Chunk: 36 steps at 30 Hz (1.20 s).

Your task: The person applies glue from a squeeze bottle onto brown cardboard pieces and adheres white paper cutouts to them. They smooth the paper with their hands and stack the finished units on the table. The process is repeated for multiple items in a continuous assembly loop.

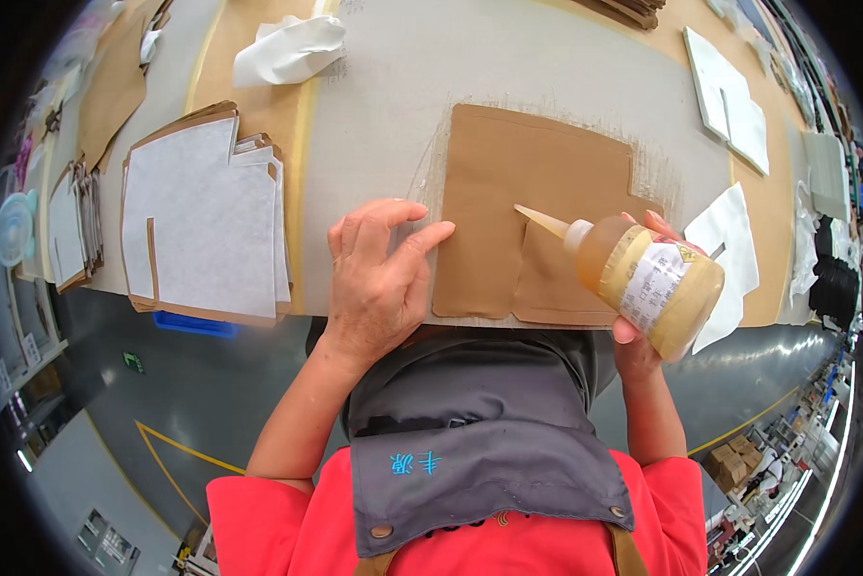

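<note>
1. A brown panel (489, 173) lies flat on the tabletop (383, 115), at the edge nearest the person, probably to keep it within easy reach
2. The left hand (378, 264) is at the panel's left side, palm down, fingers bent and loosely spread, gripping nothing; one fingertip appears to touch the panel's edge, perhaps to steady it
3. The right hand (635, 348), at the panel's near right corner, is curled around a bottle (650, 283) that partly hides it
4. The bottle is tilted, seemingly for aim, so its nozzle (544, 222) points left and away over the panel, tip by the slit (519, 269); whether it touches cannot be told
5. A stack (196, 206) sits left of the panel and white sheets (737, 230) right of it, apparently kept close by
6. The panel looks smooth and matte, with a notch at its far right corner and the slit running inward from its near edge
</note>
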### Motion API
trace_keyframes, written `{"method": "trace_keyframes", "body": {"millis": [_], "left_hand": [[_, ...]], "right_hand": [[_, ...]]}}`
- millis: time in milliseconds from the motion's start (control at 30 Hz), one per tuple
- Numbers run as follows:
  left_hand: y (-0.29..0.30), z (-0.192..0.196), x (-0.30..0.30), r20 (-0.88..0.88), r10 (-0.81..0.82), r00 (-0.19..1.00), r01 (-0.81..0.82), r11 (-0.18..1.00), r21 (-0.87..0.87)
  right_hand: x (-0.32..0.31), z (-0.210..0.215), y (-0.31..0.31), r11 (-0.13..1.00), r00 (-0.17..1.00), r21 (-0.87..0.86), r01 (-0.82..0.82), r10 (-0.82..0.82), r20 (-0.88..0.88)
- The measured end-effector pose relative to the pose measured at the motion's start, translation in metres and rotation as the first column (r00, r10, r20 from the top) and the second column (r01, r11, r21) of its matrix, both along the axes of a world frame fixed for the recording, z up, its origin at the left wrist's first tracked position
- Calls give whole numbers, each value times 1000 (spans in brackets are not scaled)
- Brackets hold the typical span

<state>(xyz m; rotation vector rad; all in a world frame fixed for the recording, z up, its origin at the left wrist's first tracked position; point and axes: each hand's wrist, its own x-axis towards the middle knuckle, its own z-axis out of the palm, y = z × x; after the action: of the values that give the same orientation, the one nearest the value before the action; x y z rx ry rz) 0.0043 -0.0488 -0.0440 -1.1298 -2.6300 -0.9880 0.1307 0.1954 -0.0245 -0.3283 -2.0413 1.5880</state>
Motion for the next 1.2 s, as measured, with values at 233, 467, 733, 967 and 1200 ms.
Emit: {"method": "trace_keyframes", "body": {"millis": [233,467,733,967,1200], "left_hand": [[1,1,0,8,1,1000,-1,1000,-3],[0,1,-1,-4,-1,1000,1,1000,-4],[0,0,0,-28,0,1000,0,1000,3],[1,-1,2,-36,6,999,-6,1000,6],[1,-1,2,-54,8,999,-7,1000,13]], "right_hand": [[9,11,6,991,989,-28,131,-128,74],[11,11,12,990,992,-65,124,-122,32],[23,12,9,976,990,-166,139,-135,32],[44,13,7,981,993,-166,97,-84,88],[67,11,2,979,983,-174,103,-74,165]]}}
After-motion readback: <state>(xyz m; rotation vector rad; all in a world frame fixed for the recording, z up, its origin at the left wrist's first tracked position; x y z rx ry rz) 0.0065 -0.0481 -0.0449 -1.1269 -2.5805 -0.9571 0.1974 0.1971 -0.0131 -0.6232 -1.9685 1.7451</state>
